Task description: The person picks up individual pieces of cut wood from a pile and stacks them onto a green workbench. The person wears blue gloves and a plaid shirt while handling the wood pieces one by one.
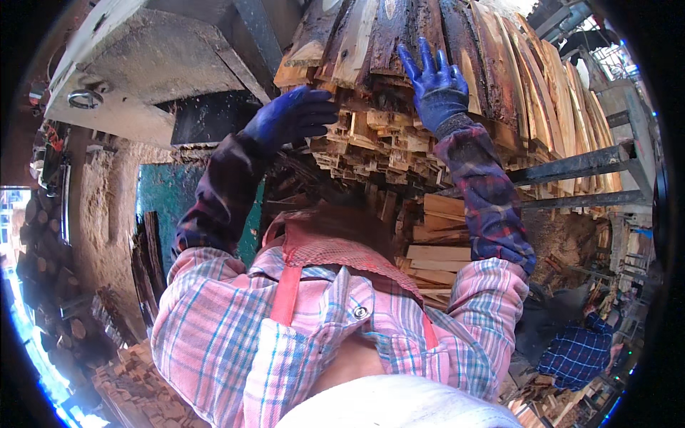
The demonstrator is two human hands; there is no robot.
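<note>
A thick stack of rough wood slabs [354, 46], some with dark bark, lies in front of me with its sawn ends [382, 146] facing my body. My right hand [440, 96], in a blue coated glove, has its fingers spread over the bark-covered slabs near their ends. It seems to rest on them without gripping any. My left hand [291, 118], also gloved in blue, is beside the left corner of the stack. Its fingers stretch toward the slab ends; whether they touch the wood I cannot tell. Neither hand holds anything visible.
A large grey metal machine housing [146, 75] with a ring handle stands at the left. Steel bars [571, 165] brace the stack's right side. Below lie cut boards [444, 253], and a green panel [160, 196] stands at left. Dark blue checked cloth [578, 351] shows at lower right.
</note>
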